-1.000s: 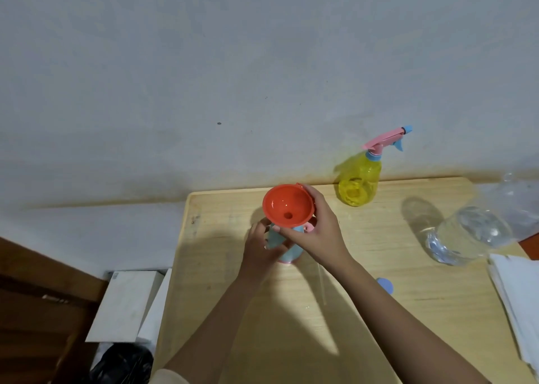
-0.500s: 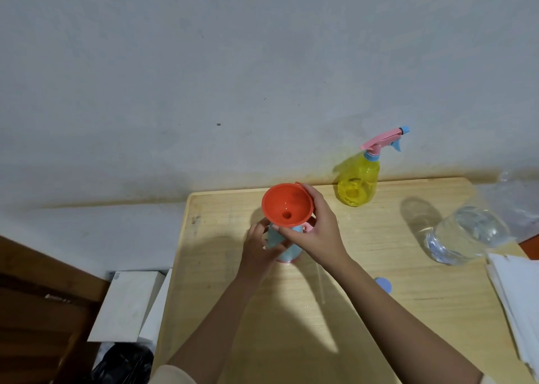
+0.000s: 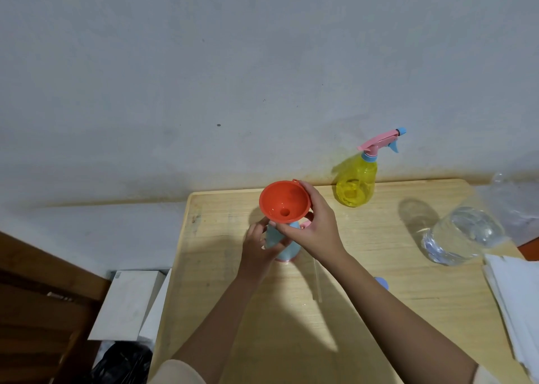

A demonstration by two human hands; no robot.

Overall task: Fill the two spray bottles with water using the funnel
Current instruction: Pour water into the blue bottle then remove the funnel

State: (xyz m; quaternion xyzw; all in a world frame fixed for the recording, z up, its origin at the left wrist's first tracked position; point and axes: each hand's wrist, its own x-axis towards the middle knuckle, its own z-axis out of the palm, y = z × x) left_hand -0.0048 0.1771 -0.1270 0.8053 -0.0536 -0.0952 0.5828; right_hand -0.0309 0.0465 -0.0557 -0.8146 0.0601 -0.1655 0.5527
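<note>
An orange funnel (image 3: 284,202) sits on top of a light blue spray bottle (image 3: 287,245) standing on the wooden table (image 3: 379,281). My right hand (image 3: 313,229) grips the funnel's rim and neck. My left hand (image 3: 258,248) wraps the blue bottle's body from the left. A yellow spray bottle (image 3: 356,183) with a pink and blue trigger head stands upright at the table's back edge. A large clear water bottle (image 3: 463,234) lies at the right. A clear dip tube (image 3: 316,281) and a blue cap (image 3: 382,283) lie on the table beside my right forearm.
White paper sheets (image 3: 516,302) lie at the table's right edge. A grey wall runs right behind the table. To the left, below the table, are white boxes (image 3: 128,302), a black bag (image 3: 122,363) and brown wooden furniture (image 3: 38,302).
The funnel and both hands have stayed nearly still on the blue bottle; the funnel tilted very slightly.
</note>
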